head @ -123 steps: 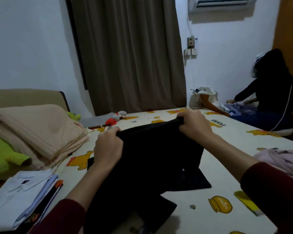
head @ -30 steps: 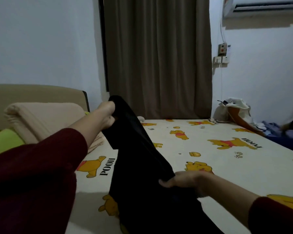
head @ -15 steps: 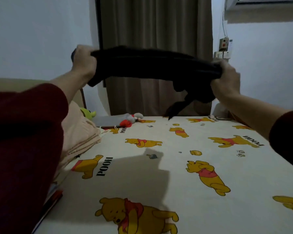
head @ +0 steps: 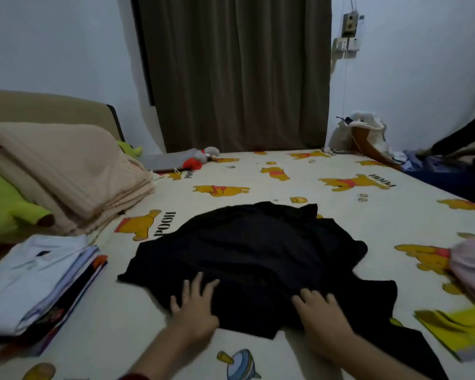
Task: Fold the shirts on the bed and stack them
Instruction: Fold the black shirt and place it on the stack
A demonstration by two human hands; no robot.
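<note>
A rumpled black cotton shirt [head: 252, 259] lies spread at the centre of the frame on the bear-printed cream bed sheet [head: 258, 176]. The left hand [head: 195, 308] and right hand [head: 322, 316] press flat on its near edge, fingers straight and spread, gripping nothing. A stack of folded white shirts [head: 30, 281] sits at lower left.

Half a second ago you hold the black shirt [head: 247, 256] stretched in the air, gripped at both ends. Now it lies spread and rumpled on the bed [head: 258, 182], right of the folded stack [head: 36, 275]. Your left hand [head: 194, 311] and right hand [head: 322, 319] press flat on its near edge.
</note>
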